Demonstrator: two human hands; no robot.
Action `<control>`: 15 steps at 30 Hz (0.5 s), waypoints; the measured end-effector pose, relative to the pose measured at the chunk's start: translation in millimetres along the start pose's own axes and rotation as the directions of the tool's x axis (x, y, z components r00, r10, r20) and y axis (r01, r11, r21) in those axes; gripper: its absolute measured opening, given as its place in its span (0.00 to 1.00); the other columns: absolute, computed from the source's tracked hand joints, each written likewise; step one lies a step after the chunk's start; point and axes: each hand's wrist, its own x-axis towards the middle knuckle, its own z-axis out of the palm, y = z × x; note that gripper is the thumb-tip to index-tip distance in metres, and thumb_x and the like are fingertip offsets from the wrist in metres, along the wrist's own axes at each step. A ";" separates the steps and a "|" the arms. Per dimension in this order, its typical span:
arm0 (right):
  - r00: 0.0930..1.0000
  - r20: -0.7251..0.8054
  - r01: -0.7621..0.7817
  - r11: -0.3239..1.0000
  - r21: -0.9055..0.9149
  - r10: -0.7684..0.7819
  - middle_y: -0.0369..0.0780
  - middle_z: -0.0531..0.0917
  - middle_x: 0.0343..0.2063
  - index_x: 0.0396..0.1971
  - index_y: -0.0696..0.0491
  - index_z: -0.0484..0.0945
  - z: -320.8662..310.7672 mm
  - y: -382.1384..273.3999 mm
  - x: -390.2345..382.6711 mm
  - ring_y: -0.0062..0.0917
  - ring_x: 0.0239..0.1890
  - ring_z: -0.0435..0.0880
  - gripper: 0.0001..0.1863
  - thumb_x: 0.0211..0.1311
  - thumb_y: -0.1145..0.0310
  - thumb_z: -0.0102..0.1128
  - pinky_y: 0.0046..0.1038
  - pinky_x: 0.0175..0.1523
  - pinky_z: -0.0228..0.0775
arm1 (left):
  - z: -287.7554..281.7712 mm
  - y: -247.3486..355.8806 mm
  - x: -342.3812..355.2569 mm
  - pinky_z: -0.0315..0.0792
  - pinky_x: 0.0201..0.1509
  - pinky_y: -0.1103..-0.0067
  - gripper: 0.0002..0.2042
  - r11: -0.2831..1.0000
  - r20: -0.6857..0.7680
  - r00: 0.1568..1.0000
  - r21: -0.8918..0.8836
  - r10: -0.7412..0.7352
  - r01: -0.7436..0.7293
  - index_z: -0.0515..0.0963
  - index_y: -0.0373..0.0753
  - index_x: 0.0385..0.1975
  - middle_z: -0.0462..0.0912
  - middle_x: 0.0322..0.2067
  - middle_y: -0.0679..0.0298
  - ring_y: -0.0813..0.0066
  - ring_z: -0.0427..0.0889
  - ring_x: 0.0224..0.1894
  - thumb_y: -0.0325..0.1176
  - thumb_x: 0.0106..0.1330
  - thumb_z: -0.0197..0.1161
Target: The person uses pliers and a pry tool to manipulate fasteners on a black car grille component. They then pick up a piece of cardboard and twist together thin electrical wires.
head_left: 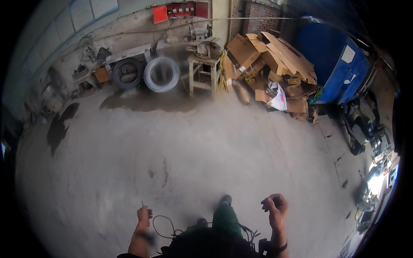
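Observation:
At the lower left, my left hand (144, 216) is closed round a thin, short, dark rod-like thing (142, 203) that sticks up past the fingers. Its kind is too small to make out. My right hand (277, 208) is raised at the lower right, fingers loosely curled in toward the thumb, and I see nothing in it. Both hands are in the air above the concrete floor (206, 150), touching nothing else. A thin dark cable (162, 216) loops beside my left hand and runs near my waist. My legs in green trousers (225, 218) show between the hands.
Along the far wall are a dark tyre (115, 77), a pale ring-shaped coil (148, 79), a wooden stand (192, 79) with a machine, and a red electrical box (160, 14). Flattened cardboard (297, 60) is piled beside a big blue container (322, 51). Dark parts (359, 129) lie at right.

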 end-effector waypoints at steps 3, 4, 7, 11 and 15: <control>1.000 0.025 -0.019 1.000 -0.005 0.019 0.42 0.84 0.27 0.32 0.58 0.76 21.5 6.2 96.8 0.18 0.24 0.78 0.08 0.67 0.70 0.61 0.21 0.32 0.70 | 81.0 69.6 10.9 0.70 0.22 0.77 0.10 0.966 0.079 0.973 0.125 0.219 -0.228 0.73 0.35 0.29 0.80 0.25 0.59 0.71 0.78 0.23 0.36 0.64 0.56; 0.998 0.049 -0.030 1.000 0.000 0.030 0.42 0.84 0.27 0.32 0.58 0.76 27.1 7.3 131.9 0.18 0.24 0.77 0.08 0.67 0.70 0.61 0.21 0.32 0.70 | 103.5 84.6 16.8 0.71 0.22 0.76 0.10 0.955 0.085 0.962 0.126 0.259 -0.268 0.74 0.34 0.30 0.80 0.25 0.59 0.71 0.79 0.23 0.36 0.63 0.57; 0.997 0.058 -0.047 0.998 -0.052 0.050 0.41 0.84 0.27 0.33 0.58 0.76 39.0 5.8 237.9 0.18 0.25 0.78 0.07 0.67 0.70 0.60 0.21 0.32 0.70 | 149.0 94.9 44.8 0.71 0.21 0.75 0.10 0.922 0.072 0.937 0.165 0.343 -0.351 0.75 0.33 0.31 0.80 0.25 0.59 0.71 0.78 0.22 0.35 0.62 0.58; 0.991 0.119 -0.062 0.997 0.034 0.058 0.39 0.85 0.29 0.34 0.58 0.77 57.2 -15.1 380.0 0.18 0.27 0.79 0.08 0.68 0.69 0.61 0.20 0.33 0.70 | 149.6 47.2 84.3 0.69 0.41 0.63 0.11 0.940 -0.117 0.953 0.234 0.279 -0.247 0.77 0.36 0.37 0.80 0.36 0.56 0.60 0.77 0.38 0.36 0.59 0.61; 0.983 0.161 -0.082 0.995 -0.060 0.091 0.38 0.84 0.29 0.33 0.58 0.77 86.7 -45.6 504.4 0.17 0.27 0.79 0.07 0.67 0.70 0.60 0.19 0.32 0.70 | 144.8 15.2 95.3 0.68 0.56 0.54 0.14 -0.467 0.598 0.134 0.729 0.790 -0.500 0.79 0.39 0.41 0.79 0.44 0.53 0.51 0.76 0.50 0.36 0.57 0.64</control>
